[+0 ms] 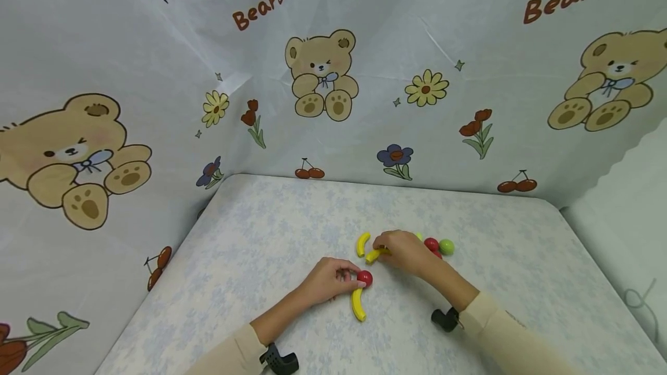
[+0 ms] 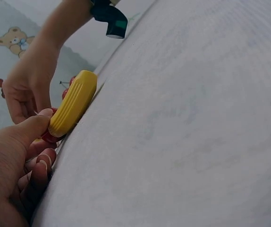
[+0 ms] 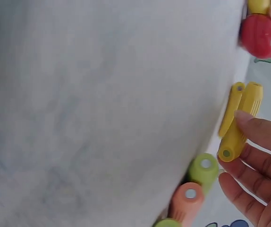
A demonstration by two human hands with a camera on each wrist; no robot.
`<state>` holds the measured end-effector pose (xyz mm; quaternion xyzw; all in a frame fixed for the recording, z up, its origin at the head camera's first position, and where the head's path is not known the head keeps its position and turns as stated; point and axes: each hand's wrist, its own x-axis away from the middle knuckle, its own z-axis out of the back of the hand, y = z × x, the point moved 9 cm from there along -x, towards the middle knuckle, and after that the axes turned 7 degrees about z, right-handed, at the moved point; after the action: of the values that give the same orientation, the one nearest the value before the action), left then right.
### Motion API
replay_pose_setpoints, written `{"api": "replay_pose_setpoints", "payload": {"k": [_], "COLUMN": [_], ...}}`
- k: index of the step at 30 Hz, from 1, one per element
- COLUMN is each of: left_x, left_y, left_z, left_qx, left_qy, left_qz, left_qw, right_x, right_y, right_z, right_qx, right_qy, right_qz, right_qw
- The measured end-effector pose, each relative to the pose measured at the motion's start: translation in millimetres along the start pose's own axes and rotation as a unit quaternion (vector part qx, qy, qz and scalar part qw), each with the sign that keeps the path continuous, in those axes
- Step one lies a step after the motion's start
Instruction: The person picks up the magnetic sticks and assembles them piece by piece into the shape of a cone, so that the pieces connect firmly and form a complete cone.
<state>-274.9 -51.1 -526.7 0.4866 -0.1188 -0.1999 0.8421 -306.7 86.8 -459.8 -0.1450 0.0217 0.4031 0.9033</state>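
My left hand [image 1: 329, 279] pinches a glossy red ball [image 1: 366, 278] between thumb and fingers, low over the table. Just below the ball lies a yellow toy banana [image 1: 358, 305]; in the left wrist view this banana [image 2: 76, 101] covers most of the ball, its end right at the thumb. With thumb and fingertips, my right hand [image 1: 401, 250] holds a second toy banana [image 3: 241, 124], ridged and with a round hole in its end. A third toy banana [image 1: 362, 244] lies left of the right hand, close to the held one.
Beyond the right hand sit a red ball [image 1: 431, 243] and a green ball [image 1: 446, 247], partly screened by the hand. The right wrist view shows green [image 3: 204, 170] and orange pieces [image 3: 187, 203] there. A bear-print cloth [image 1: 323, 149] hangs behind the table [image 1: 292, 207].
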Motion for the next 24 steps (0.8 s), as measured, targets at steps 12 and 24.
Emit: {"api": "replay_pose_setpoints", "payload": {"k": [12, 24], "left_x": [0.6, -0.4], "left_y": [-2.5, -6.8], "left_z": [-2.1, -2.8], "left_qx": [0.016, 0.02], "left_qy": [-0.004, -0.003], "left_qz": [0.013, 0.013], "left_qw": [0.9998, 0.9997], "right_x": [20, 43], "right_y": [-12, -13], "right_z": [15, 9], "right_qx": [-0.002, -0.036], "right_qy": [0.048, 0.058], "right_qz": [-0.04, -0.136], "right_qw": [0.998, 0.988]}}
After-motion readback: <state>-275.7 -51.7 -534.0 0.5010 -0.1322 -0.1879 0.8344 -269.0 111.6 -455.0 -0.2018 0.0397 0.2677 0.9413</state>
